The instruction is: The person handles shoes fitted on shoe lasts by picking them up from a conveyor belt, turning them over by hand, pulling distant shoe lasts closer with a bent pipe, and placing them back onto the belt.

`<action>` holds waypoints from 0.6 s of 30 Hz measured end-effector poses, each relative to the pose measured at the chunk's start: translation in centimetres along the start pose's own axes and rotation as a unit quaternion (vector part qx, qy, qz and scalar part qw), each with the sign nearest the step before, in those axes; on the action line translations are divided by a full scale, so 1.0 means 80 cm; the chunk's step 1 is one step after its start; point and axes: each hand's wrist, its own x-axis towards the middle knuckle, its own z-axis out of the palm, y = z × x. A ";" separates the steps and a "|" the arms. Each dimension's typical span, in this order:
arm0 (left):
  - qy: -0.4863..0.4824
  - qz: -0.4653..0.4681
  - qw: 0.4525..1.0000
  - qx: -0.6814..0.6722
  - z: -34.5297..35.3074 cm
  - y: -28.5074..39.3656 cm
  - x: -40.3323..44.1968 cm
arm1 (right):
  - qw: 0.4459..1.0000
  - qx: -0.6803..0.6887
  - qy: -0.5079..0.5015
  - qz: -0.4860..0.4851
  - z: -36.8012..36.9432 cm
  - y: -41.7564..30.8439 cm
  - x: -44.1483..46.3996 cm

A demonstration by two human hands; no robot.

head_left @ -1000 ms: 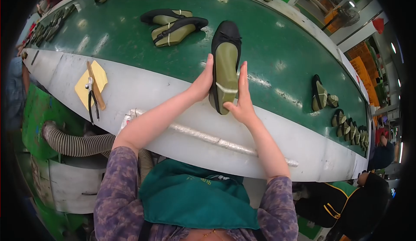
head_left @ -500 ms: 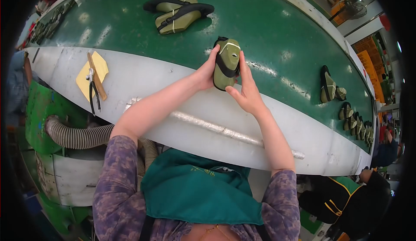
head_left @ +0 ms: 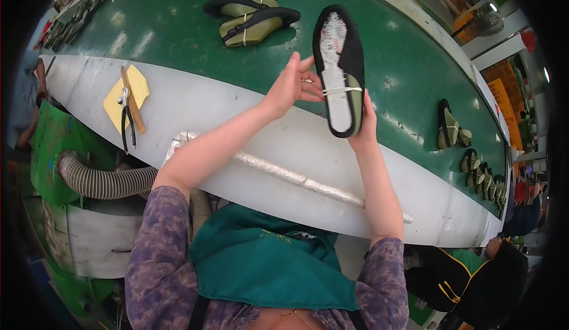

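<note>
A black shoe on an olive-green last (head_left: 339, 69) is raised over the green surface (head_left: 237, 69), its sole facing me and a pale band round it. My right hand (head_left: 366, 125) holds it from behind and the right side, most fingers hidden. My left hand (head_left: 290, 87) is at its left edge with fingers apart, the fingertips close to the band; whether they touch it is unclear. Beyond my left hand, two more black shoes on lasts (head_left: 255, 26) lie side by side on the green surface.
Pincers (head_left: 125, 113) and a wooden-handled tool (head_left: 133, 101) lie on yellow paper (head_left: 139, 84) at left. A silvery wrapped rod (head_left: 290, 176) runs along the white ledge (head_left: 213, 99). More lasted shoes (head_left: 447, 125) stand at right. Co-workers (head_left: 26, 93) (head_left: 474, 279) are at both sides.
The shoe has been turned from its upper side, through a heel-on view, to show its sole, and has moved right. My left hand has loosened from its side and opened.
</note>
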 end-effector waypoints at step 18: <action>-0.061 0.024 0.997 -0.052 0.001 0.010 -0.002 | 0.997 0.030 -0.071 0.021 -0.030 0.011 0.019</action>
